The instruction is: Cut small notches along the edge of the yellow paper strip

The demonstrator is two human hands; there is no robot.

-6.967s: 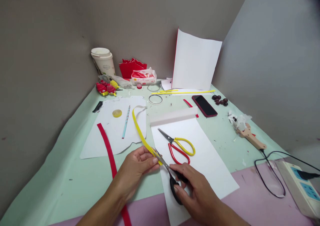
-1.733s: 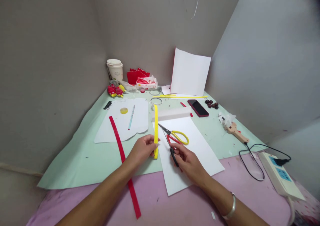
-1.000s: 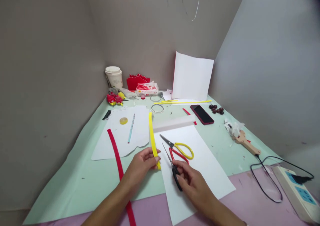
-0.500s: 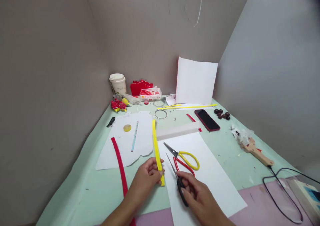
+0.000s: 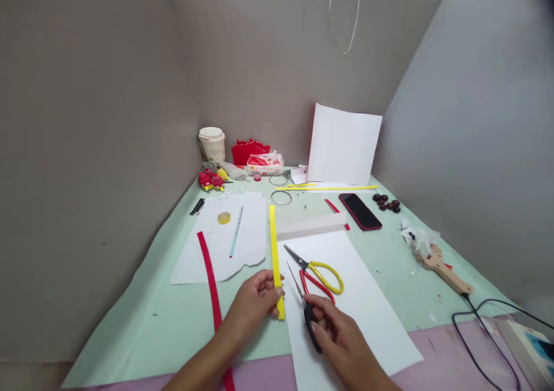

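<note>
Left hand (image 5: 255, 298) pinches yellow strip (image 5: 275, 252); right hand (image 5: 340, 336) grips black scissors (image 5: 305, 307). Lidded cup (image 5: 212, 144) behind strip: contents hidden, print unreadable.

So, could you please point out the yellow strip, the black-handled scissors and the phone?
yellow strip (image 5: 273, 246), head view, middle of its length.
black-handled scissors (image 5: 296, 280), head view, blades.
phone (image 5: 360, 211), head view, screen centre.

Two pairs of scissors (image 5: 314, 272), two hands (image 5: 255, 298), one red strip (image 5: 210, 275), one phone (image 5: 360, 211), one paper cup (image 5: 212, 144).
</note>
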